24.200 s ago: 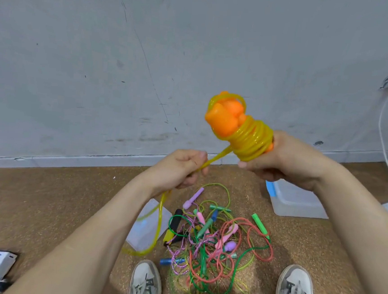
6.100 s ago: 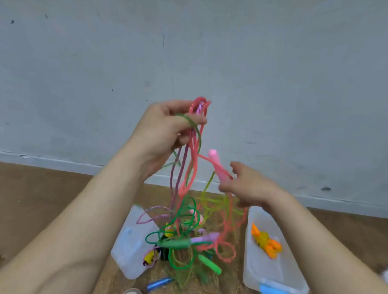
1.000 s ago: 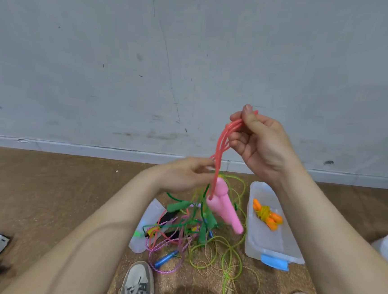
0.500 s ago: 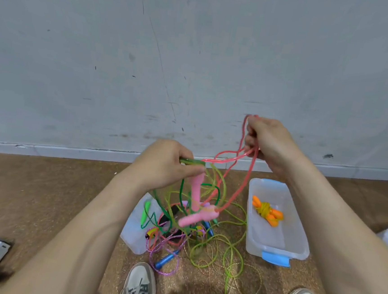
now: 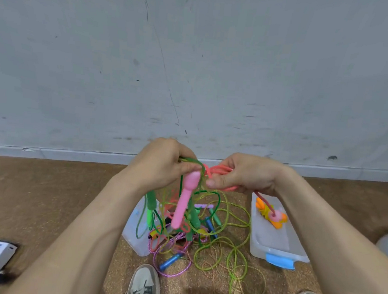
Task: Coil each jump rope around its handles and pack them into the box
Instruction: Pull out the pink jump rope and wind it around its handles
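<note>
Tangle: pink rope point(image 5: 221, 172) snagged on green rope point(image 5: 191, 163)
My left hand point(image 5: 161, 165) pinches green rope, right hand point(image 5: 247, 175) clamps the pink rope; I'd ease them apart gently. Box point(image 5: 278, 241) at 3 o'clock.

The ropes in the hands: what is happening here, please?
A person holds up a pink jump rope that is tangled with others. The right hand grips its bunched cord, and one pink handle hangs down between the hands. The left hand holds a green rope caught up with it. More ropes lie in a pile on the floor. One orange and yellow rope, already coiled, lies in the box.
</note>
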Tool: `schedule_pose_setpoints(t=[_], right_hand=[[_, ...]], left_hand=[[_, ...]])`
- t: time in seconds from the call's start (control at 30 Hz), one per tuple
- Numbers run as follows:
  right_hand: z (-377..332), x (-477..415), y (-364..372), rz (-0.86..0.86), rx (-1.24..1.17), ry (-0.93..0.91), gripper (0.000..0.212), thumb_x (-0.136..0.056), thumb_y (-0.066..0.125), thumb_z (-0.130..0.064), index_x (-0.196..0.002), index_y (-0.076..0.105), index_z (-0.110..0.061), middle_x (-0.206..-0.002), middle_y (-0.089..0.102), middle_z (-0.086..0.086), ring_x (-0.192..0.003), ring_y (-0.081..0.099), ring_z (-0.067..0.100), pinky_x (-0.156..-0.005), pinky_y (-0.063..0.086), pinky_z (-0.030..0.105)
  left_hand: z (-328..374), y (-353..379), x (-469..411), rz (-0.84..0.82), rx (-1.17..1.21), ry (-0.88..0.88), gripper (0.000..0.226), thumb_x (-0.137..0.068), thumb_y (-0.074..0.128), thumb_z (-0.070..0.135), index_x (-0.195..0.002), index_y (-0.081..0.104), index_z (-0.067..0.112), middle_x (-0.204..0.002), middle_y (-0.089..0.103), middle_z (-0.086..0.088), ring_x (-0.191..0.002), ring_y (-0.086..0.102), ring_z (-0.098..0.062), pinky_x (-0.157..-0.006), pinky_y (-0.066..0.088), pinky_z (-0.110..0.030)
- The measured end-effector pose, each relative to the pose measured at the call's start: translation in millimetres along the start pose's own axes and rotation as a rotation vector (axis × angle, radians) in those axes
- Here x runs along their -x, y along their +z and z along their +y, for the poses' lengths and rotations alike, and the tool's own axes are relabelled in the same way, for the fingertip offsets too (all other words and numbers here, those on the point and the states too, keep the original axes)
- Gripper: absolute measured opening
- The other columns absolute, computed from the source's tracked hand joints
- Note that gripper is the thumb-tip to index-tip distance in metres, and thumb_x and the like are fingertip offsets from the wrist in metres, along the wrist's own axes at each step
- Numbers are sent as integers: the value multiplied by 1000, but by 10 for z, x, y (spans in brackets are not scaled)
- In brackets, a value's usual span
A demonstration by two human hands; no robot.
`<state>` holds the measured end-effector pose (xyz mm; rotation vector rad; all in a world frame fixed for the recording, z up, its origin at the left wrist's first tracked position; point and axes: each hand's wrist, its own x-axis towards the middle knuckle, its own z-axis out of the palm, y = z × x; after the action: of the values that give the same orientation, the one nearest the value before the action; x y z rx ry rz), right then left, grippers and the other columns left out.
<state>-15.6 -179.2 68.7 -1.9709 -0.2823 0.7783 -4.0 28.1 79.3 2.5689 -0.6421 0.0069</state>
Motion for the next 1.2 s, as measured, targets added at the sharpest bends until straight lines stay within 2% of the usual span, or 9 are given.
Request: schedule_pose_setpoints(t=[0.2, 0.53, 0.63, 0.73, 0.83, 0.93, 1.0, 1.07, 1.2], right_hand=[[19, -46, -52, 205, -331, 9, 32, -89, 57, -8, -59, 51, -17, -43, 27, -5, -38, 15, 6, -39, 6, 16], [-58, -120, 6, 275, -699, -12, 24, -97, 52, -17, -75, 56, -9, -54, 36, -1, -34, 18, 1, -30, 9, 12], [-93, -94, -19, 344, -802, -92, 23, -98, 50, -17, -77, 56, -8, -55, 38, -1, -34, 20, 1, -30, 10, 12], [-103, -58, -50, 394, -791, -148, 24, -99, 50, -18, -78, 57, -8, -56, 37, 0, -35, 21, 2, -30, 12, 13], [-106, -43, -43, 416, -665, -158, 23, -97, 53, -19, -79, 59, -8, -57, 36, 1, -40, 19, 5, -34, 10, 15], [-147, -1, -15, 365, -508, -194, 19, -95, 56, -17, -83, 60, -3, -51, 38, -2, -39, 20, 5, -37, 9, 15], [-190, 38, 2, 311, -410, -233, 16, -93, 59, -14, -92, 62, 2, -49, 39, -2, -39, 22, 6, -37, 10, 17], [-217, 51, 24, 329, -317, -236, 16, -91, 63, -12, -94, 63, 3, -52, 37, 1, -40, 22, 7, -37, 12, 18], [-210, 4, 16, 534, -408, -178, 19, -92, 60, -11, -93, 66, 7, -54, 36, 0, -42, 22, 8, -35, 15, 17]], left_hand=[[-9, 54, -10, 47, 212, 19, 11, -86, 67, 32, -95, 74, 34, -87, 75, 10, -88, 67, -8, -83, 52, -35], [103, -34, 61, 173, 287, 67, 8, -76, 73, 28, -83, 76, 31, -61, 62, 17, -55, 51, 2, -54, 33, -12], [69, -99, 105, -168, 306, -67, 6, -77, 74, 19, -77, 78, 23, -50, 56, 7, -48, 42, -3, -50, 33, -20], [-18, -112, 165, -599, 85, -161, 14, -81, 70, 16, -89, 78, 25, -69, 71, 8, -62, 57, -1, -62, 48, -20], [-98, -107, 90, -292, -129, -203, 26, -81, 58, 9, -90, 76, 26, -83, 73, 6, -79, 64, -9, -73, 51, -24], [-58, -141, -2, 274, 345, -180, 22, -86, 60, 16, -102, 66, 31, -101, 70, 5, -94, 63, -10, -82, 46, -18], [50, -91, -36, 227, 635, -92, 34, -80, 67, 38, -113, 58, 36, -115, 64, 5, -105, 61, -8, -92, 47, -20], [139, 27, -52, 95, 600, -27, 42, -75, 66, 50, -114, 58, 37, -108, 66, 7, -102, 64, -10, -93, 50, -30], [104, 12, -63, 11, 425, -62, 27, -77, 62, 32, -103, 67, 25, -77, 68, 12, -78, 66, -10, -85, 54, -36]])
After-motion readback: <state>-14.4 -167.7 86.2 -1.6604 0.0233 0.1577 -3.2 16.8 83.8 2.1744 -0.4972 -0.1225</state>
